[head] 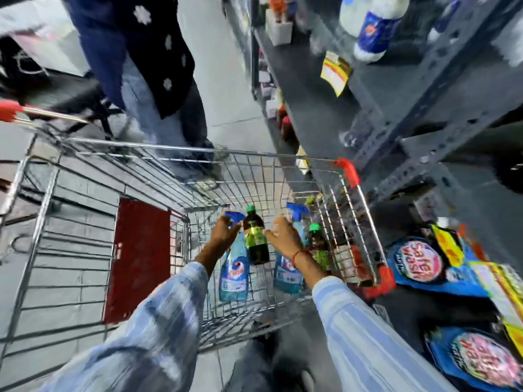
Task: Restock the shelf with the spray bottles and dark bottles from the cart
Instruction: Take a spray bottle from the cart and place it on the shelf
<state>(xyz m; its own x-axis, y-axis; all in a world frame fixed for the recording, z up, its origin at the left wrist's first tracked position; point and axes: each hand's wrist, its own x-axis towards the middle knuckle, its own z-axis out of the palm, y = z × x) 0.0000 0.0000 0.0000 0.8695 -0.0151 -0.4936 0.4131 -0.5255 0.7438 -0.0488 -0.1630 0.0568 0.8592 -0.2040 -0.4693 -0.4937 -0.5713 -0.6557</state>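
Blue spray bottles and dark bottles stand in the wire cart [158, 176], at its near right corner. The left hand [225, 232] closes on a spray bottle [234, 271]; the right hand [284, 236] seems, through blur, to grip another spray bottle [288, 274]. Pickup is under way; next, a lift toward the grey shelf [311, 89] on the right.

I'm making out little text through the blur. Right of the cart [349, 172], blue bags [418, 263] are showing upside-down lettering, maybe "Safed". The spray bottle [234, 274] inside the cart is showing a red-and-white logo I can't read.
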